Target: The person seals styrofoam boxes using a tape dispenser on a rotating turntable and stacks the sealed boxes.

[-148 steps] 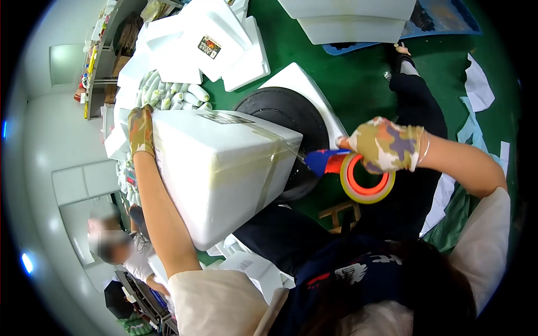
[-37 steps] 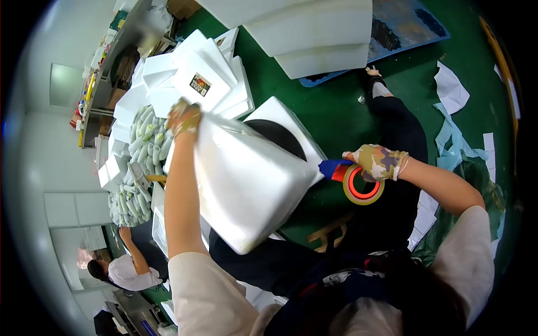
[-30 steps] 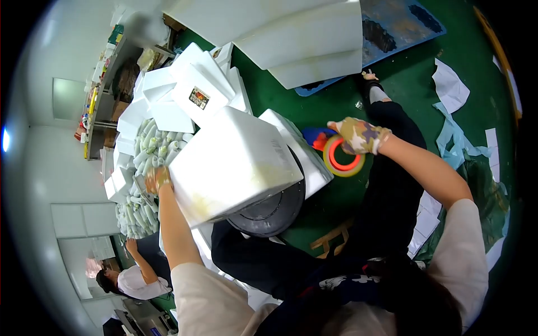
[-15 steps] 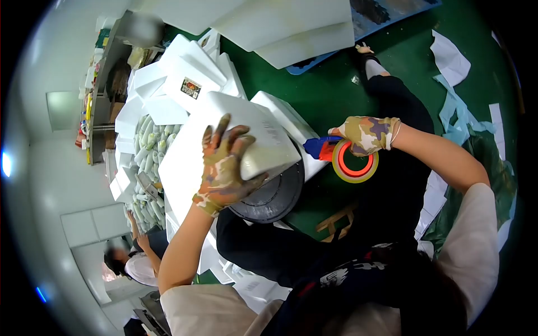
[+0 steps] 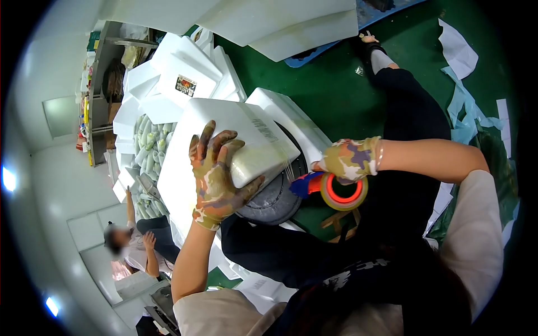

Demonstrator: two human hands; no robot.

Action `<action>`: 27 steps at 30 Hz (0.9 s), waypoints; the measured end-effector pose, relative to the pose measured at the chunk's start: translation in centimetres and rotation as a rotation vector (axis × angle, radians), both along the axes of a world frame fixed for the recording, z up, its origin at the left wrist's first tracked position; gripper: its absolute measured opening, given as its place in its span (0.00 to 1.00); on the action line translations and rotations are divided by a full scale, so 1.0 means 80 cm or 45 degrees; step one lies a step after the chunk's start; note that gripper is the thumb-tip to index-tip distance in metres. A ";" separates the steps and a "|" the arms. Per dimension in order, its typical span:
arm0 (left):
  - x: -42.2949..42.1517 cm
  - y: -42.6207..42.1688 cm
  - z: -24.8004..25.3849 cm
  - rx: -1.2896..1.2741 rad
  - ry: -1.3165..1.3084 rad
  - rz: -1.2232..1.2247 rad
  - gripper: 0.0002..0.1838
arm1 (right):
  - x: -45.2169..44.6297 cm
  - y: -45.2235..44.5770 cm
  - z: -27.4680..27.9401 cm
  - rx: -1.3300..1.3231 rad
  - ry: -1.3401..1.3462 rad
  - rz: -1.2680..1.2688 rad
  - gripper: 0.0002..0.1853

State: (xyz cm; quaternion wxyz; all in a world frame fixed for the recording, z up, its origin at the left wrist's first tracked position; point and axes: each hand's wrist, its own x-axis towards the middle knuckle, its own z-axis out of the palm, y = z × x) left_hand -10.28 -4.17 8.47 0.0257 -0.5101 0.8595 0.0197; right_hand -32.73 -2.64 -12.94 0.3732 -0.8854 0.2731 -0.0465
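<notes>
A white foam box point(image 5: 255, 131) rests tilted over a round dark grey base point(image 5: 272, 201) in front of me. My left hand point(image 5: 216, 179), in a camouflage-pattern glove, lies against the box's near side with fingers spread. My right hand point(image 5: 348, 159), gloved alike, grips a tape dispenser point(image 5: 315, 183) with a blue and red head. On the dispenser sits a roll of yellowish tape point(image 5: 364, 197) with an orange core. Thin clear tape strands seem to run from the dispenser to the box edge. The dispenser's handle is hidden by my fingers.
More white foam boxes and lids point(image 5: 193, 70) are piled behind. Beyond them lie several wrapped, pale green vegetables point(image 5: 147, 137). A person point(image 5: 148, 241) works at the left. Paper sheets point(image 5: 458, 50) and a light blue plastic strip point(image 5: 464, 112) litter the green floor.
My right hand has brought the tape dispenser down and left, closer to the box edge. My left hand stays on the box. The person at the left has shifted an arm.
</notes>
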 end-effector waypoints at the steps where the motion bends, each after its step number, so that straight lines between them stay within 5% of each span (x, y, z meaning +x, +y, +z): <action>1: 0.000 0.000 0.000 -0.020 0.001 0.002 0.30 | 0.012 -0.012 0.007 -0.053 0.043 0.107 0.27; 3: 0.004 0.000 -0.005 -0.037 0.026 0.028 0.28 | 0.043 -0.039 0.005 0.009 -0.014 0.166 0.31; 5: 0.007 -0.005 -0.008 -0.077 0.053 0.054 0.27 | 0.073 -0.056 0.019 0.501 -0.251 0.198 0.31; 8: 0.011 -0.012 -0.008 -0.082 0.105 0.022 0.26 | 0.136 -0.035 0.077 -0.109 -0.053 0.441 0.23; 10: 0.024 -0.010 -0.008 -0.133 0.217 0.015 0.25 | 0.161 0.004 0.034 0.106 -0.470 0.215 0.24; 11: 0.023 0.001 -0.009 -0.283 0.306 0.054 0.25 | 0.142 0.001 0.079 0.235 -0.082 0.199 0.29; 12: 0.014 0.010 -0.015 -0.438 0.400 0.088 0.24 | 0.111 0.011 0.067 0.139 -0.081 0.130 0.31; 13: 0.001 0.030 -0.030 -0.563 0.604 0.070 0.22 | 0.071 0.021 0.029 0.002 -0.544 0.012 0.30; 14: -0.002 0.048 -0.079 -0.626 0.991 -0.161 0.20 | 0.022 0.019 0.059 0.346 -0.201 -0.019 0.35; 15: -0.024 0.057 -0.075 -0.425 0.813 -0.244 0.16 | -0.011 0.021 0.047 0.365 -0.102 -0.185 0.35; 17: -0.048 0.048 -0.136 0.269 1.031 -0.004 0.11 | -0.069 0.022 0.031 0.306 -0.069 -0.468 0.33; 18: -0.027 0.040 -0.197 0.309 0.992 0.129 0.14 | -0.092 0.020 0.027 0.218 -0.134 -0.576 0.32; 22: 0.071 0.117 -0.229 0.057 1.527 0.681 0.18 | -0.108 -0.016 0.062 0.214 -0.042 -0.749 0.34; 24: 0.139 0.205 -0.276 -0.363 1.275 0.909 0.12 | -0.077 -0.050 0.080 0.562 -0.299 -0.707 0.31; 25: 0.141 0.250 -0.248 -0.248 1.734 1.418 0.10 | -0.057 -0.069 0.081 0.576 -0.419 -0.667 0.29; 27: 0.197 0.347 -0.295 -0.470 1.853 1.822 0.15 | -0.010 -0.127 0.062 0.577 -0.517 -0.657 0.28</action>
